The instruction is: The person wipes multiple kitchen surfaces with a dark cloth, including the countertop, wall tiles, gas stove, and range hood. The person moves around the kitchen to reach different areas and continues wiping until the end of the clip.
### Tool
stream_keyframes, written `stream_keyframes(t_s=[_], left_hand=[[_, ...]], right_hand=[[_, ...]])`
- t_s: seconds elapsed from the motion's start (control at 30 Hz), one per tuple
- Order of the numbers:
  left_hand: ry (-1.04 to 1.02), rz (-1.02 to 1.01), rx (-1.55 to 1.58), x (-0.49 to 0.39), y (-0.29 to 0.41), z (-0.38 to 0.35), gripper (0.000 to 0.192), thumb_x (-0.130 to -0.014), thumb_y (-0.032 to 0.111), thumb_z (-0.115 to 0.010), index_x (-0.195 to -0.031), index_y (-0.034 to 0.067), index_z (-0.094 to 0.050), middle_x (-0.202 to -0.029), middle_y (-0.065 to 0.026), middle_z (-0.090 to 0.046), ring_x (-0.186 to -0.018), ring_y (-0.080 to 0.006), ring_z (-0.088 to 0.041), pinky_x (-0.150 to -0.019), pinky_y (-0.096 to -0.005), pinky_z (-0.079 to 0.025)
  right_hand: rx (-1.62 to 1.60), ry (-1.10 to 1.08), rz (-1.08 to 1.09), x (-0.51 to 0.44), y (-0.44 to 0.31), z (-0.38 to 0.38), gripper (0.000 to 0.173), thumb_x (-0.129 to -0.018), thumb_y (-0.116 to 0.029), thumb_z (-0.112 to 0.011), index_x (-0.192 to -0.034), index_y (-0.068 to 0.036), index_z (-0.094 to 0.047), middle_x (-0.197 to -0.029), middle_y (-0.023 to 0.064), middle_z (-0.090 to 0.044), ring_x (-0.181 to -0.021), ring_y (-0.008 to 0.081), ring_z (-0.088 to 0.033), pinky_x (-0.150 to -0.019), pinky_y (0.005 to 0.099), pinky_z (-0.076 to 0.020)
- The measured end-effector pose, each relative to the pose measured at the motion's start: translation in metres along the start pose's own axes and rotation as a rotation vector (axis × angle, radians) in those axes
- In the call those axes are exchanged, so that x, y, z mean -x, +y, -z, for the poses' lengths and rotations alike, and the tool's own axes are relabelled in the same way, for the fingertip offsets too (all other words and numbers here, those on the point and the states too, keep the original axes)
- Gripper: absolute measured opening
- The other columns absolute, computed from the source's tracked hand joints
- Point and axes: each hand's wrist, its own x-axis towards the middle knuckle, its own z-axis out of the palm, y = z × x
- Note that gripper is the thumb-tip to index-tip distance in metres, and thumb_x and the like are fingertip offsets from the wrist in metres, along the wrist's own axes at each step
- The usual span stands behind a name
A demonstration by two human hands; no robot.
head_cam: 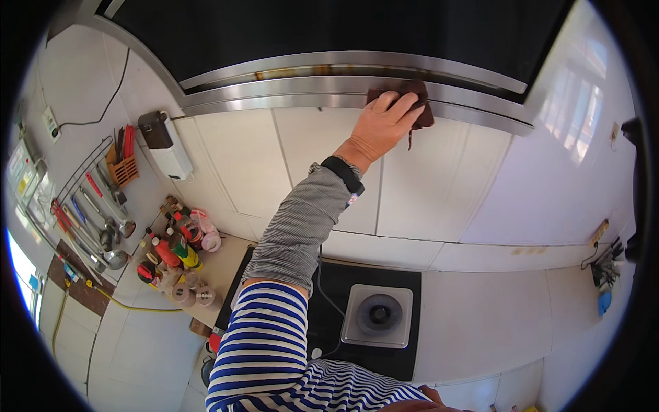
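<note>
My left hand (383,121) is raised to the stainless-steel edge of a range hood (309,85). Its fingers press a dark brown cloth (423,105) against the metal strip. A gap above that strip shows brown, rusty-looking stains. The wrist wears a black band over a grey striped sleeve. At the bottom edge a small skin-coloured shape may be part of my right hand (432,394); what it holds cannot be seen. Below the raised arm lies a black cooktop (383,363) bearing a square, clear-edged tray (406,340) with a round dark piece (379,314) on it.
Bottles and jars (177,247) crowd the left counter. Ladles and other utensils (105,232) hang from a wall rack, beside an orange chopstick holder (122,167). A yellow hose (139,309) runs along the left. A dark cord (329,298) crosses the cooktop. The white counter (479,319) extends right.
</note>
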Motion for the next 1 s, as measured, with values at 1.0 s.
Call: stream_keyframes(t_s=[1.0], left_hand=[[0.388, 1.221, -0.121, 0.213, -0.256, 0.131, 0.038, -0.093, 0.011, -0.064, -0.131, 0.006, -0.067, -0.130, -0.0239, -0.050, -0.117, -0.0402, -0.056, -0.106, -0.0441, -0.046]], right_hand=[[0.298, -0.011, -0.007, 0.030, -0.195, -0.020, 0.058, -0.090, -0.037, -0.074, -0.136, -0.006, -0.058, -0.119, 0.0238, -0.070, -0.115, 0.0409, -0.065, -0.099, 0.0431, -0.0525]])
